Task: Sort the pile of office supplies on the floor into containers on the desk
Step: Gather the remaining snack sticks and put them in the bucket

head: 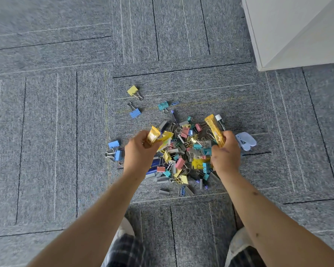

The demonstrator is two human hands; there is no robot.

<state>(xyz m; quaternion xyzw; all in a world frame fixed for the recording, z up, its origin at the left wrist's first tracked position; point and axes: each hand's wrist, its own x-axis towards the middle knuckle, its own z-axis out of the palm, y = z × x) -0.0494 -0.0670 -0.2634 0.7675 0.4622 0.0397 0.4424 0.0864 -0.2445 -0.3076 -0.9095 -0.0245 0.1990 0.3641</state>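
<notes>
A pile of office supplies (183,151) lies on the grey carpet: coloured binder clips, paper clips, grey staple bars and yellow packets. My left hand (140,151) grips yellow packets (158,136) at the pile's left edge. My right hand (226,151) holds a long yellow packet (214,130) at the pile's right side, with a white-capped marker (220,121) lying just behind it. Both hands are just above the pile.
Stray binder clips lie apart from the pile: a yellow one (133,90), blue ones (135,113) (115,149) and a teal one (163,106). A pale blue stapler (246,140) lies right of my right hand. A white furniture panel (297,31) stands at upper right. My shoes show at the bottom.
</notes>
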